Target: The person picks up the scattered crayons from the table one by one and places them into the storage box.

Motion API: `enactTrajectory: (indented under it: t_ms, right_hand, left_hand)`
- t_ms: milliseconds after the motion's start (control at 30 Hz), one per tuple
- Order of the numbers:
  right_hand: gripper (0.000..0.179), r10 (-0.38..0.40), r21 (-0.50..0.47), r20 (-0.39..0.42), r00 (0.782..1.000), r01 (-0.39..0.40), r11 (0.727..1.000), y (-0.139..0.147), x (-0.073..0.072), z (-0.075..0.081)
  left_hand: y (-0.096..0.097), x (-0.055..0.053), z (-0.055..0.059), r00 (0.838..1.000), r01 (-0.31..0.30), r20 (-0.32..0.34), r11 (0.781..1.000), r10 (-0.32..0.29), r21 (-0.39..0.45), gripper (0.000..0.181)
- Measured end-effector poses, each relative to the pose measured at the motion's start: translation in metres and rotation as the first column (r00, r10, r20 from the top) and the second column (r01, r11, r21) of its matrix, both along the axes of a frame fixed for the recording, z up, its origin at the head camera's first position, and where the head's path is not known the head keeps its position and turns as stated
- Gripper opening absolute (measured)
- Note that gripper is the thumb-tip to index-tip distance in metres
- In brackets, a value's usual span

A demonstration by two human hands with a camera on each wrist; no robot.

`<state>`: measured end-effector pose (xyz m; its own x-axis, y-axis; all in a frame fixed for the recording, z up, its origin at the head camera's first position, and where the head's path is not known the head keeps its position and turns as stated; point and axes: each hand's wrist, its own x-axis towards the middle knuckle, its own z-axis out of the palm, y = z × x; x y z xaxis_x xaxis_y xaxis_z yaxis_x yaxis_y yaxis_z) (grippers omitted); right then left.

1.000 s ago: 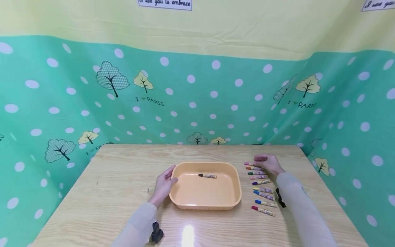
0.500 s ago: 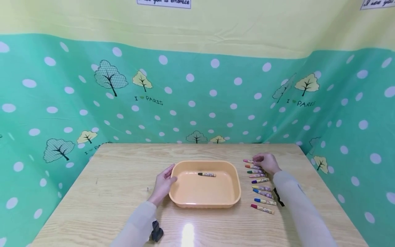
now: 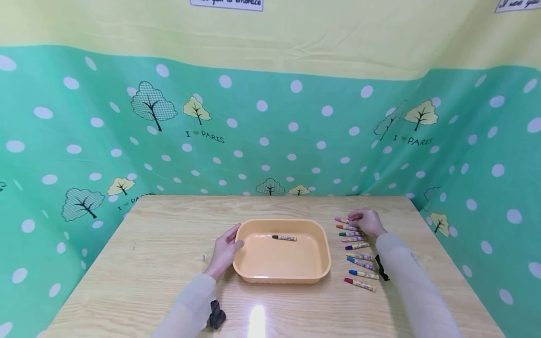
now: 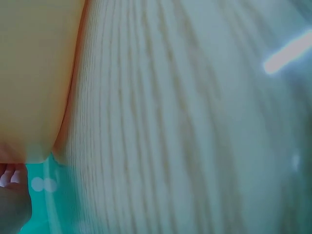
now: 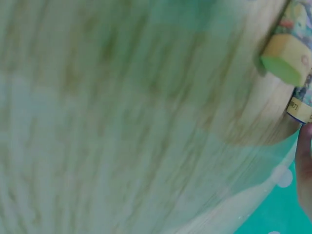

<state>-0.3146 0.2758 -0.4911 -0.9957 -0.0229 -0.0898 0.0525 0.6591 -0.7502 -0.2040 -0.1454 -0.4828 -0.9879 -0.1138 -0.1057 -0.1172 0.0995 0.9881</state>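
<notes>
My left hand [image 3: 223, 253] grips the left rim of a peach-coloured plastic tray [image 3: 281, 280], its thumb over the edge. In the left wrist view the tray [image 4: 36, 73] fills the upper left, with part of the hand [image 4: 13, 204] below. A dark-tipped crayon [image 3: 284, 238] lies inside the tray. At the back right, my right hand [image 3: 368, 223] pinches the right end of a pink crayon [image 3: 341, 219], the farthest in a column. Its fingertips partly cover that crayon. At the right wrist view's edge, a finger [image 5: 304, 165] touches a crayon end [image 5: 299, 110].
Several more crayons lie in the column right of the tray, among them orange [image 3: 346, 227], green [image 3: 350, 234], purple [image 3: 357, 246], blue [image 3: 363, 274] and red [image 3: 360, 284]. A patterned curtain [image 3: 270, 131] hangs behind the wooden table [image 3: 169, 263].
The right hand's fingers have come down and closed in on the pink crayon's end. My left hand and the tray stay in place; the head view shifts slightly.
</notes>
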Motion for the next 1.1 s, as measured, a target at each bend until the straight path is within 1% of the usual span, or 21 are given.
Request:
enactTrajectory:
  t_ms: [100, 167, 333, 400, 433, 567, 667, 833, 933, 1100]
  right_hand:
    - [0.023, -0.009, -0.036, 0.012, 1.0, 0.009, 0.999, 0.001, 0.002, 0.0]
    - [0.025, -0.01, -0.064, 0.017, 1.0, 0.011, 0.998, 0.003, 0.002, 0.004]
    - [0.028, 0.027, -0.045, 0.006, 1.0, -0.026, 0.999, 0.009, 0.005, 0.014]
    - [0.028, 0.046, -0.012, -0.027, 0.999, -0.047, 0.999, 0.009, 0.007, 0.019]
    - [0.028, 0.044, -0.011, -0.036, 0.998, -0.044, 0.999, 0.007, 0.008, 0.023]
    - [0.029, 0.071, -0.006, -0.071, 0.995, -0.071, 0.997, -0.008, 0.014, 0.036]
    - [0.03, 0.086, -0.008, -0.072, 0.994, -0.087, 0.996, -0.023, 0.019, 0.046]
    - [0.029, 0.107, -0.007, -0.115, 0.988, -0.108, 0.994, -0.046, 0.027, 0.059]
    - [0.027, 0.12, -0.022, -0.13, 0.984, -0.123, 0.992, -0.058, 0.033, 0.065]
    - [0.027, 0.128, -0.066, -0.127, 0.984, -0.137, 0.988, -0.078, 0.045, 0.074]
  left_hand:
    - [0.0, 0.001, -0.001, 1.0, -0.003, -0.006, 1.0, 0.003, -0.012, 0.058]
    - [0.001, -0.002, -0.001, 1.0, -0.007, -0.015, 1.0, 0.007, -0.011, 0.058]
    - [0.002, -0.004, -0.003, 1.0, -0.006, -0.025, 1.0, 0.006, 0.0, 0.057]
    - [0.003, -0.005, -0.003, 1.0, -0.005, -0.022, 1.0, 0.005, 0.001, 0.058]
    - [0.003, -0.005, -0.003, 1.0, -0.005, -0.023, 1.0, 0.005, -0.004, 0.058]
    - [0.002, -0.003, -0.002, 1.0, -0.009, -0.013, 1.0, 0.009, -0.015, 0.058]
    - [0.001, -0.003, -0.002, 1.0, -0.008, -0.004, 1.0, 0.008, -0.015, 0.058]
    - [-0.001, -0.003, -0.001, 1.0, -0.001, -0.019, 1.0, 0.001, -0.011, 0.058]
    - [-0.001, -0.004, -0.001, 1.0, 0.002, -0.006, 1.0, -0.002, -0.012, 0.059]
    - [0.0, -0.004, -0.001, 0.999, 0.011, 0.032, 1.0, -0.011, -0.001, 0.06]
